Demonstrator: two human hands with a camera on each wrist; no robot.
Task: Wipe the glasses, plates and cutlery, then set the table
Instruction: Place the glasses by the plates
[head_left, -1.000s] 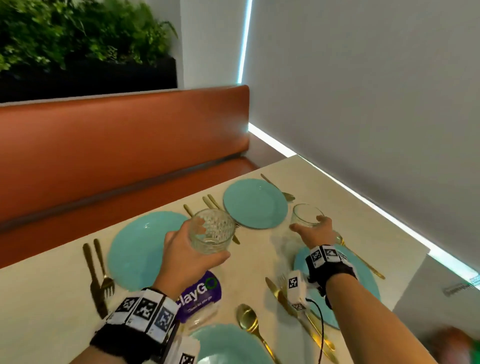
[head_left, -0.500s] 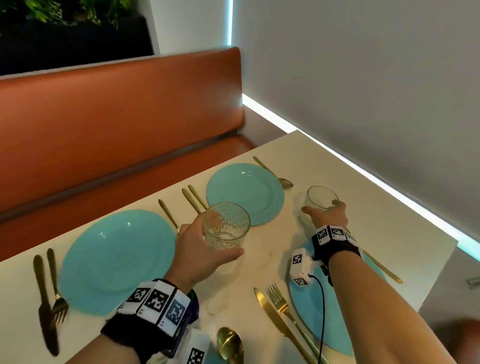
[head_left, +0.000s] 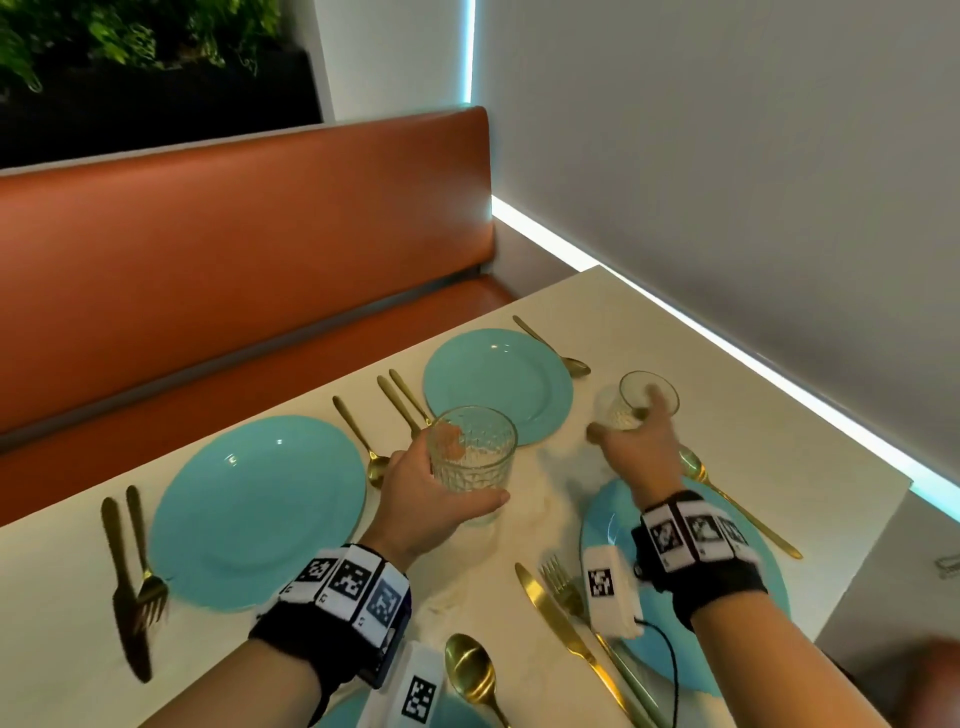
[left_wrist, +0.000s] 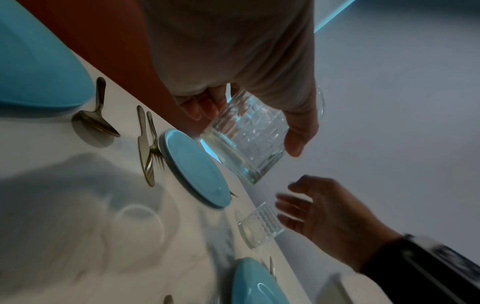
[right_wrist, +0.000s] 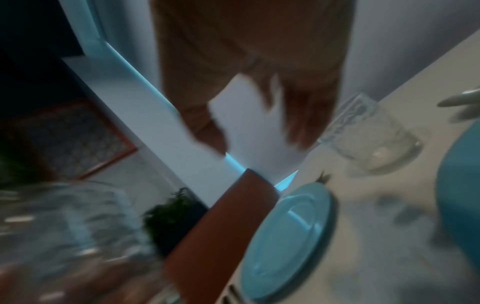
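Table (head_left: 670, 332) runs away from my hands toward the orange bench; four teal plates laid out on it with gold cutlery beside each.

Big plate (head_left: 257, 512) sits left of my left hand (head_left: 421, 499). Small far plate (head_left: 496, 384) is ahead, between the two hands. Third plate (head_left: 769, 587) lies under my right forearm. A fourth is only a sliver at the near edge.

Left hand is wrapped around the ribbed tumbler (head_left: 472, 457): thumb on the near side, fingers curled round the back. It's off the table and upright in the head view, slightly tilted in the left wrist view (left_wrist: 249, 133). Its long axis is roughly vertical, mouth up.

Second glass (head_left: 641, 402) stands on the table just ahead of my right hand (head_left: 639, 447), beyond the near-right plate and beside the far plate's right edge. Right hand is spread, fingers straight and apart. In the left wrist view (left_wrist: 324, 216) the fingertips are just beside the glass (left_wrist: 261, 225), not closed on it. The right wrist view is too blurred to settle contact.

My read: the right-side glass is placed, and the carried tumbler still needs a spot. The free setting is the big plate, so the move goes leftward and slightly away from the left hand, which is clearly the nearer one. The spoon (head_left: 363, 441) lies between that plate and my left hand, handle pointing away, so I'd set the tumbler down beyond its bowl.
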